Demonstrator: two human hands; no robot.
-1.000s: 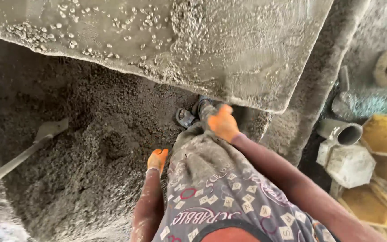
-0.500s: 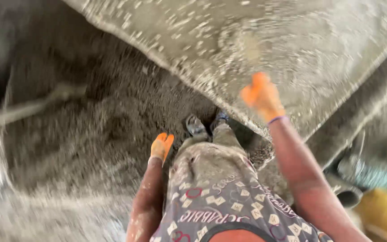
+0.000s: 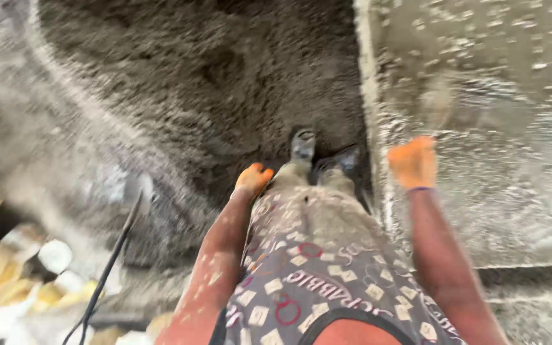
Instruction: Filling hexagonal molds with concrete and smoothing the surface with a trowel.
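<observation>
At the far left edge, pale yellowish moulded blocks (image 3: 7, 268) lie in a blurred heap on the ground. Just right of them a long dark tool handle (image 3: 111, 255) slants up from the bottom edge toward a dull metal blade half sunk in the grey mix; it is too blurred to name more exactly. A broad mound of dark, damp, gritty mortar (image 3: 180, 83) fills the upper left and middle of the view, its surface rough and crumbly.

The left hand (image 3: 252, 179), in an orange glove, hangs beside the person's thigh, fingers curled loosely, its grip holding nothing. Dusty shoes (image 3: 303, 144) stand at the foot of the mound, touching the mix. The right hand (image 3: 414, 162), also in an orange glove, is raised over the edge of a flat grey concrete slab (image 3: 499, 128) speckled with small pale stones; it looks loosely closed and empty, though motion blur hides the fingers. The slab takes up the whole right side.
</observation>
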